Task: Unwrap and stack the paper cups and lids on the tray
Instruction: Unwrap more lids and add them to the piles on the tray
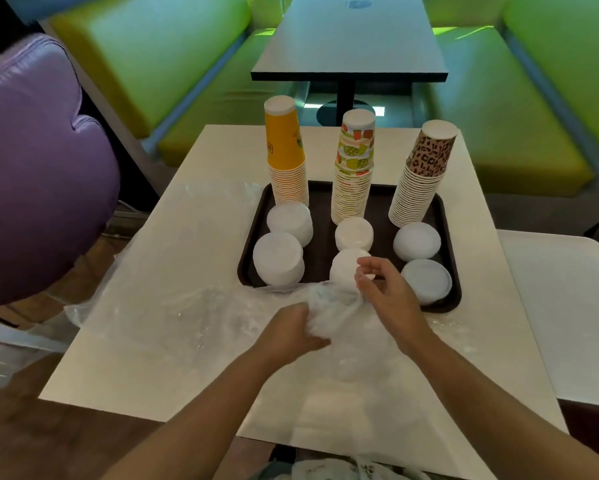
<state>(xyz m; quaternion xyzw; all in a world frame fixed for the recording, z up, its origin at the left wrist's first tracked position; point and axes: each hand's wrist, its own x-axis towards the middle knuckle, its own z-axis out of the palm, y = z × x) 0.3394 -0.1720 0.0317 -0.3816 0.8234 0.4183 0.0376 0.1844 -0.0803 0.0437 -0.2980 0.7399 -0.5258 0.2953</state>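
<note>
Gripping clear plastic wrap, the left hand bunches it before the tray. The right hand pinches the same wrap, fingers curled.

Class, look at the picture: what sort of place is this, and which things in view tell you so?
Probably a fast-food restaurant or café dining area: green booth benches flank a dark pedestal table, and a brown serving tray holds stacks of patterned paper cups.
</note>
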